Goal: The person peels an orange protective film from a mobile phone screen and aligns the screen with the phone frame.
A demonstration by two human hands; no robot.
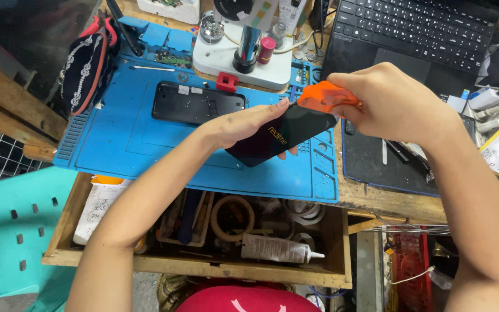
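My left hand [244,124] grips a black phone back cover [284,136], holding it tilted above the blue work mat [122,138]. My right hand [391,104] is closed around an orange tool [321,97] pressed against the cover's upper edge. An opened black phone body [197,103] lies flat on the mat, just beyond my left hand.
A microscope base [244,55] stands at the mat's far edge, with a laptop [411,29] to its right. A dark pouch [85,60] sits at the left. Below the mat an open wooden drawer [203,266] holds tape rolls and a glue tube [278,249]. A teal chair [12,231] is lower left.
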